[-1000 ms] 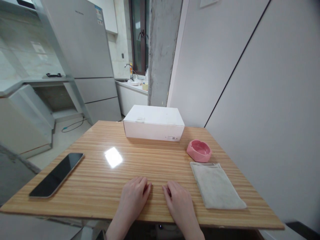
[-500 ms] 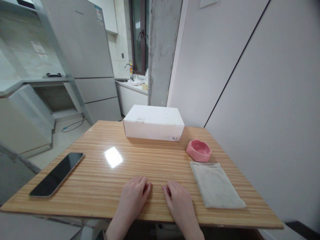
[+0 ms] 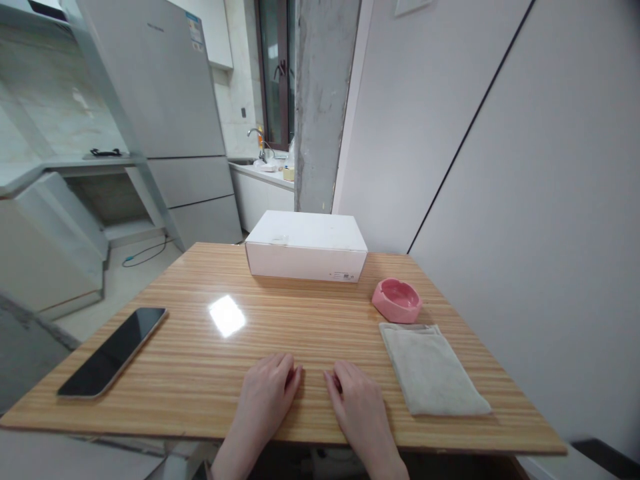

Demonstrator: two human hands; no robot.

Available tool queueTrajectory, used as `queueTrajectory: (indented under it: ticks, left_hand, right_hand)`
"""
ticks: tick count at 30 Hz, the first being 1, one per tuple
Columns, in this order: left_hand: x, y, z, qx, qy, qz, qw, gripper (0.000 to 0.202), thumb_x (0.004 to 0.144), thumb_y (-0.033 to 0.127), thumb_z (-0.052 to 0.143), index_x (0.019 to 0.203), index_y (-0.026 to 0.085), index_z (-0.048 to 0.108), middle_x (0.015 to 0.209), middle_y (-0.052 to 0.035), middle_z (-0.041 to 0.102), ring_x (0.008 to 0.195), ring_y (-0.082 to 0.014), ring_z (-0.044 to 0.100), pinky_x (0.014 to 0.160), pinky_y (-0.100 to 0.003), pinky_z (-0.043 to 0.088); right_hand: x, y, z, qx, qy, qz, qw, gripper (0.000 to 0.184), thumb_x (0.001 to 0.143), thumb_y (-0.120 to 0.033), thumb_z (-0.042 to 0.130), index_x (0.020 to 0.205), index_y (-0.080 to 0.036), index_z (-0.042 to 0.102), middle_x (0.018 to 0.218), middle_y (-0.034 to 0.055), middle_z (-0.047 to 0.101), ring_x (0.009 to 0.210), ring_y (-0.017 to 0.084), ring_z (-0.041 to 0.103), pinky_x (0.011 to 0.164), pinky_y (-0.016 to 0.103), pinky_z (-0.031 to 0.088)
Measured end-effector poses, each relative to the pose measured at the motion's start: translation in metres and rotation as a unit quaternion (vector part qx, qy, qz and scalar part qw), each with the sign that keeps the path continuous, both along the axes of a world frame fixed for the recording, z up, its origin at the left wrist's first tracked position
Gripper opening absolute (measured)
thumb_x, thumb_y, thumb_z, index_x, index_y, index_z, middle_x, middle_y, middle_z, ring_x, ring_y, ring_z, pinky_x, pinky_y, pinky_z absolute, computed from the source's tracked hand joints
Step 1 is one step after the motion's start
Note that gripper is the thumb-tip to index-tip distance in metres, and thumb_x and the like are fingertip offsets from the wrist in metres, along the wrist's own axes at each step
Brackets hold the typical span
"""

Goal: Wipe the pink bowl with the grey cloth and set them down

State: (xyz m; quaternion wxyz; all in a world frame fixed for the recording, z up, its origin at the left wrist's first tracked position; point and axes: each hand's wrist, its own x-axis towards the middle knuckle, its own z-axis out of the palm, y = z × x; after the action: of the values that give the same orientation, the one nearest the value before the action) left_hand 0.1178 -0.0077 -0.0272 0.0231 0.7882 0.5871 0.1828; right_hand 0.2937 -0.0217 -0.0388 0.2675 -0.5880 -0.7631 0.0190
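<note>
My left hand (image 3: 270, 385) rests on the wooden table near its front edge, fingers curled under in a loose fist. Beside it, a short gap away, my right hand (image 3: 356, 392) lies the same way, its thumb pointing toward the left one. Nothing shows in either hand. Right of my right hand is a folded grey cloth (image 3: 434, 370), not touched. Just behind the cloth sits a pink ashtray (image 3: 397, 301). Far to the left of my left hand, a smartphone (image 3: 114, 352) lies flat with its dark screen up.
A closed white box (image 3: 307, 260) stands at the back of the wooden table (image 3: 200, 387). A white wall (image 3: 525, 200) runs along the right side. Beyond the table are a grey refrigerator (image 3: 185, 120), a concrete pillar (image 3: 323, 107) and a sink counter with a faucet (image 3: 260, 137).
The view has shifted very slightly. Both hands and the things on the table stay where they were.
</note>
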Motion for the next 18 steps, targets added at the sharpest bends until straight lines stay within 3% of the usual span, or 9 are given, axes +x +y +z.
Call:
queueTrajectory:
  ticks: [18]
  left_hand:
    - [0.0031, 0.0019, 0.0005, -0.030, 0.017, 0.012, 0.999, 0.027, 0.091, 0.027, 0.035, 0.073, 0.021, 0.055, 0.075, -0.0038, 0.065, 0.073, -0.0203, 0.062, 0.065, -0.030, 0.041]
  right_hand:
    - [0.0008, -0.0006, -0.0003, 0.026, -0.009, 0.002, 1.000, 0.024, 0.093, -0.025, 0.041, 0.069, -0.022, 0.047, 0.066, -0.0013, 0.057, 0.060, 0.014, 0.054, 0.057, 0.026, 0.031]
